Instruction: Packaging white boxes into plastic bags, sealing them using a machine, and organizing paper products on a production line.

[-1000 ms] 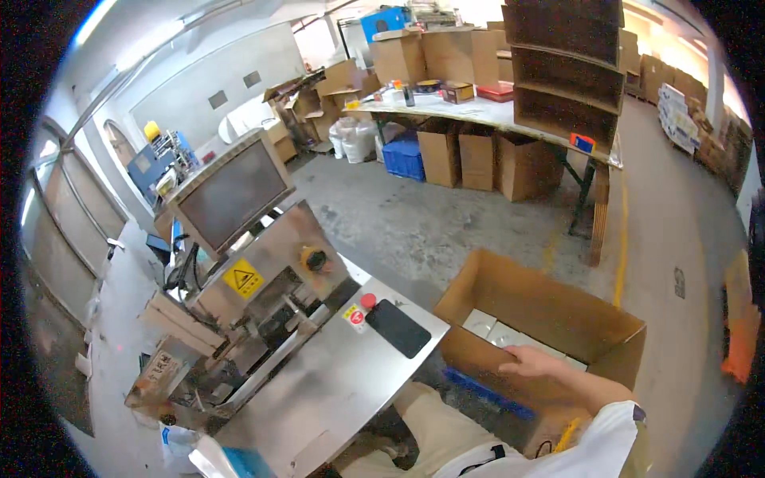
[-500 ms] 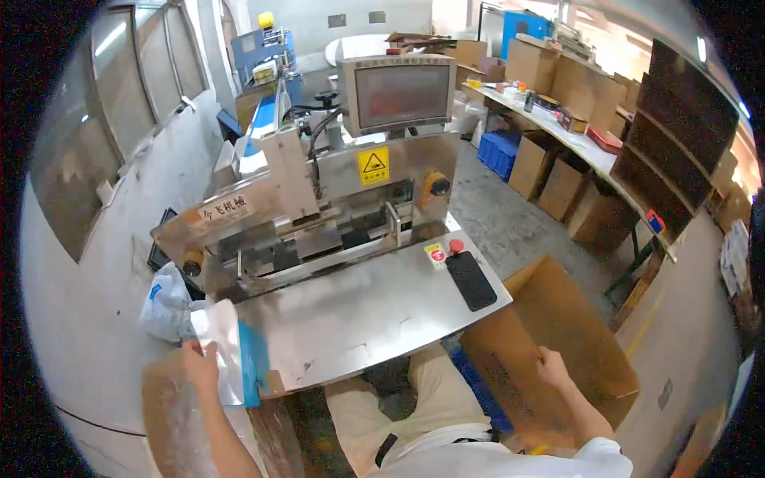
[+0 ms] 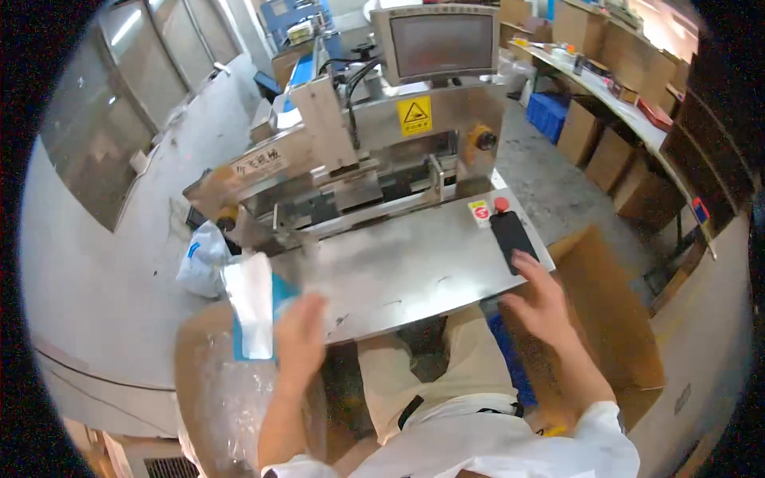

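My left hand (image 3: 303, 334) hovers over the left front corner of a machine's steel table (image 3: 390, 275), blurred by motion. Its fingers are smeared, so any hold is unclear. Right beside it lie flat white-silver bags or sheets (image 3: 253, 307) with a blue layer (image 3: 280, 291) under them. My right hand (image 3: 542, 307) is above the table's right front edge, thumb and fingers apart, holding nothing. Its fingertips come close to a black phone (image 3: 512, 231) lying on the steel; whether they touch it I cannot tell.
Behind the table rises the metal machine with a screen (image 3: 443, 45) and a red stop button (image 3: 501, 205). An open cardboard box (image 3: 613, 319) stands at my right. Another box (image 3: 191, 350) with clear plastic is at my left, beside a white plastic bag (image 3: 205, 259).
My right hand has left the cardboard box edge and come up to the table beside the phone. My left hand has moved right, off the bags' outer edge. The view has shifted.
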Action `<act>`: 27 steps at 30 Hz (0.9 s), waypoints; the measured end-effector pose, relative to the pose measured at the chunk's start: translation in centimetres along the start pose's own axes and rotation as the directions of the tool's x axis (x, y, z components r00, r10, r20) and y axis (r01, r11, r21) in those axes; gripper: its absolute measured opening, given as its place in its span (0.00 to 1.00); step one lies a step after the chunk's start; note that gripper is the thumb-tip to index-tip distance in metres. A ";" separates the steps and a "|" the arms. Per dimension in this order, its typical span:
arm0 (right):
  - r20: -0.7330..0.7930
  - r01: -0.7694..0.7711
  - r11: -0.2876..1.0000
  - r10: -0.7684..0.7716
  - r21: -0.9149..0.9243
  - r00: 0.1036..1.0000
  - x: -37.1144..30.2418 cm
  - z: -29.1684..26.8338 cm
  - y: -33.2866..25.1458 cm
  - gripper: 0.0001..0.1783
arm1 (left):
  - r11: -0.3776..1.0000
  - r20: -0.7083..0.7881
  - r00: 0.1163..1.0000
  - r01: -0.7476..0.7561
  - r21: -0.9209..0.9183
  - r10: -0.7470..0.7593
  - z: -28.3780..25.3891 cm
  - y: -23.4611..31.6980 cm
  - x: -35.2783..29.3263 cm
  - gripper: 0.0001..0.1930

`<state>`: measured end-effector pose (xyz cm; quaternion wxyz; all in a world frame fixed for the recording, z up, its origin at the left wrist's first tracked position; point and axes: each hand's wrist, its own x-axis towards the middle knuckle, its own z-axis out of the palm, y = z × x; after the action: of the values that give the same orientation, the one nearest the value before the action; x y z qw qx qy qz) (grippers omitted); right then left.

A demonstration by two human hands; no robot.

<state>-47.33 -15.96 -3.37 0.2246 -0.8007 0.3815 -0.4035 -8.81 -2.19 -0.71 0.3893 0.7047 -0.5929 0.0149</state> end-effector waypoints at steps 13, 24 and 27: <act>0.114 0.416 0.897 -0.434 0.152 0.894 4.2 7.7 -5.0 0.06 | 0.781 0.457 0.808 0.538 -0.316 -0.371 5.2 6.0 -5.9 0.10; 0.343 0.598 0.796 -0.589 0.091 0.732 2.1 8.9 -3.7 0.09 | 0.932 0.327 0.883 -0.264 -0.247 0.337 5.4 8.8 -2.0 0.23; 0.444 0.539 0.838 -0.516 0.084 0.733 2.3 8.6 -3.7 0.10 | 0.981 0.595 0.781 -0.138 -0.136 0.193 5.5 7.4 -0.6 0.16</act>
<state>-37.81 -15.09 -4.75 0.1625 -0.9519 0.0862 -0.2448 -17.73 -4.76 -0.91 0.2062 0.6005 -0.7457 -0.2020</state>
